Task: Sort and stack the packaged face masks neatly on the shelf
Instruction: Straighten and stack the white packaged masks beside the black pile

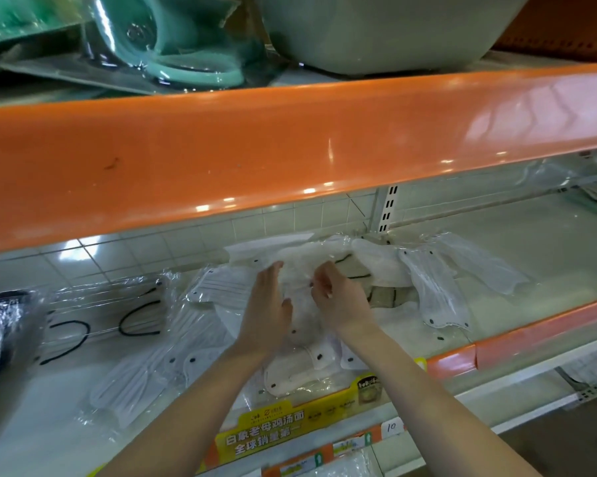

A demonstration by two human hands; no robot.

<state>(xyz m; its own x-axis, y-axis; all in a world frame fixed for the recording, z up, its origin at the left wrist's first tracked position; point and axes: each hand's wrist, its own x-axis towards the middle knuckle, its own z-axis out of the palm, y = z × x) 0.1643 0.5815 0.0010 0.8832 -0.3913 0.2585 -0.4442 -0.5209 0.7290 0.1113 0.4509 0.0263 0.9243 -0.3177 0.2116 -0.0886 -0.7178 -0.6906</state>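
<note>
Several clear-wrapped white face masks lie scattered over the white shelf [496, 242]. Both my hands reach into the middle of the heap. My left hand [266, 304] lies with straight fingers along the left side of one wrapped white mask [300, 270]. My right hand [338, 294] pinches the plastic of that same pack from the right. More white packs sit to the right [441, 290], at the front [300, 370] and at the front left [131, 387]. Packs with black ear loops [107, 315] lie at the left.
The orange edge of the upper shelf [290, 149] hangs low over the work space. Green and grey plastic tubs [376, 29] stand above it. A dark wrapped bundle [0, 335] sits at the far left. A yellow label strip [290, 428] runs along the shelf front.
</note>
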